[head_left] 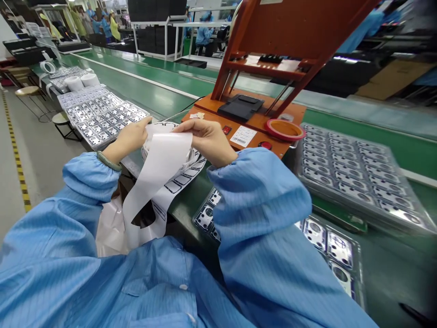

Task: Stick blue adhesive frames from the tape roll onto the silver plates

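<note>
A white paper strip (pixel 160 159) hangs in a long loop in front of me, curling down toward my lap. At its upper right edge, my right hand (pixel 210 139) pinches it between thumb and fingers. My left hand (pixel 131 139) is closed at the left edge of the strip, index finger stretched along the top; its thumb is hidden. Just behind the strip and partly covered by it is a roll of black-outlined adhesive frames (pixel 184 175) on white backing, resting near the table edge.
An orange press (pixel 252 36) stands beyond my right hand, with a red tape ring (pixel 285 130) on its base. Trays of metal-like plates lie left (pixel 105 114), right (pixel 355 168) and under my right sleeve (pixel 341 255). White rolls (pixel 82 82) sit far left. People work in the background.
</note>
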`<control>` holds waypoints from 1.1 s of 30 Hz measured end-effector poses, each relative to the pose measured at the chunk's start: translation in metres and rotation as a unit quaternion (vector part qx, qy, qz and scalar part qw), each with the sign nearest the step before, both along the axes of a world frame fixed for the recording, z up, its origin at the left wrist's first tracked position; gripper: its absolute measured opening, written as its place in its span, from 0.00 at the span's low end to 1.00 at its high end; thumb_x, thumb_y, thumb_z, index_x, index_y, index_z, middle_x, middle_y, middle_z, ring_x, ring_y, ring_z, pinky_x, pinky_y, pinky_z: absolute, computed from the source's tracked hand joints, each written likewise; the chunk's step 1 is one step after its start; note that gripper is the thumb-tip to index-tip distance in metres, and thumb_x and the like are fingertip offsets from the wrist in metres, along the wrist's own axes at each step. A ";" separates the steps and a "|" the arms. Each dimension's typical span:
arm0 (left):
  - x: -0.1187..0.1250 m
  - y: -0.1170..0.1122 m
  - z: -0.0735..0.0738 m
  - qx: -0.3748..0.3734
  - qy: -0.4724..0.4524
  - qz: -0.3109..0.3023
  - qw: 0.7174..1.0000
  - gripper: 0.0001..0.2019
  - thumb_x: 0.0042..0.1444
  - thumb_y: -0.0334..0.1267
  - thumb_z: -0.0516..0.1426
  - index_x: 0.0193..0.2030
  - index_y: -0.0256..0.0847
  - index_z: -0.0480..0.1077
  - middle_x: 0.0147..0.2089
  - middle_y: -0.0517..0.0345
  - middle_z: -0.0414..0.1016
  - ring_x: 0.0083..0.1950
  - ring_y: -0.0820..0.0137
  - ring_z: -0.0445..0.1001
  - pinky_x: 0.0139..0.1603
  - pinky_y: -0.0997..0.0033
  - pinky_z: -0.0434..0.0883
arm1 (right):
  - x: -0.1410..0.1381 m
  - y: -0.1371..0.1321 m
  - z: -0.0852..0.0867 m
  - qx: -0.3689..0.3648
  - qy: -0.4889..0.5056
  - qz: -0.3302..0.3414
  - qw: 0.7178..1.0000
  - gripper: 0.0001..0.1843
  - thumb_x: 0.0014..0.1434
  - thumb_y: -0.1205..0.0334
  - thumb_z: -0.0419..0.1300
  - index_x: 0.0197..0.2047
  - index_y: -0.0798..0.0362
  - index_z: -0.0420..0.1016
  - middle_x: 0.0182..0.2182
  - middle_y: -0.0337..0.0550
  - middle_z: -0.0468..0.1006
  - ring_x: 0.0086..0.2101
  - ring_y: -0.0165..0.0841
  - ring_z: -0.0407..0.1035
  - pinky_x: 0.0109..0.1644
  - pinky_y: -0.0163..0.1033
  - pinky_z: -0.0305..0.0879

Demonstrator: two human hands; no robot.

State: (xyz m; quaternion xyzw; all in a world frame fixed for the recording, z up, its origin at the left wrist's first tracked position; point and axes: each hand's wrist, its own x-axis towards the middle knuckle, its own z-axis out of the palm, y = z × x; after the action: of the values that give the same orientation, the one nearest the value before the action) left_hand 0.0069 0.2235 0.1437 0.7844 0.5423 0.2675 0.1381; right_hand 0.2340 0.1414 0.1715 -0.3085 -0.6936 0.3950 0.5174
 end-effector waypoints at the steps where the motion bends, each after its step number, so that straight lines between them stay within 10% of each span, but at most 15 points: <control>1: -0.002 0.002 0.001 0.004 0.031 0.013 0.999 0.24 0.55 0.36 0.54 0.60 0.43 0.66 0.49 0.45 0.77 0.55 0.50 0.71 0.59 0.51 0.63 | -0.002 -0.004 -0.002 0.013 -0.020 0.000 1.000 0.06 0.49 0.60 0.67 0.32 0.50 0.79 0.34 0.38 0.81 0.44 0.37 0.74 0.55 0.47 0.68; 6: -0.009 0.009 -0.001 -0.028 0.083 0.023 0.996 0.23 0.58 0.40 0.52 0.60 0.39 0.65 0.55 0.46 0.74 0.55 0.55 0.71 0.58 0.58 0.65 | -0.012 -0.010 -0.025 0.092 -0.145 -0.016 0.985 0.07 0.53 0.69 0.63 0.33 0.47 0.80 0.48 0.39 0.79 0.61 0.39 0.60 0.66 0.53 0.52; 13: -0.010 0.011 -0.012 -0.024 0.035 0.016 0.999 0.25 0.60 0.42 0.50 0.62 0.33 0.63 0.52 0.45 0.75 0.51 0.59 0.73 0.56 0.62 0.67 | -0.012 0.006 -0.060 0.091 -0.190 -0.043 0.977 0.12 0.52 0.75 0.59 0.36 0.52 0.80 0.48 0.48 0.79 0.60 0.40 0.62 0.65 0.51 0.56; 33: 0.046 0.020 -0.002 0.076 0.088 0.057 0.992 0.20 0.64 0.41 0.44 0.56 0.41 0.69 0.52 0.43 0.75 0.55 0.53 0.71 0.56 0.55 0.64 | 0.007 0.040 -0.059 0.131 -0.244 -0.196 0.941 0.14 0.50 0.73 0.58 0.36 0.50 0.80 0.50 0.46 0.78 0.59 0.41 0.62 0.65 0.53 0.54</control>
State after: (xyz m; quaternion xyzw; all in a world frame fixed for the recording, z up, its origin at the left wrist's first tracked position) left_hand 0.0525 0.2434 0.1415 0.7807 0.5747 0.2449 0.0144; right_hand 0.2411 0.1809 0.1125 -0.4546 -0.7700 0.1037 0.4355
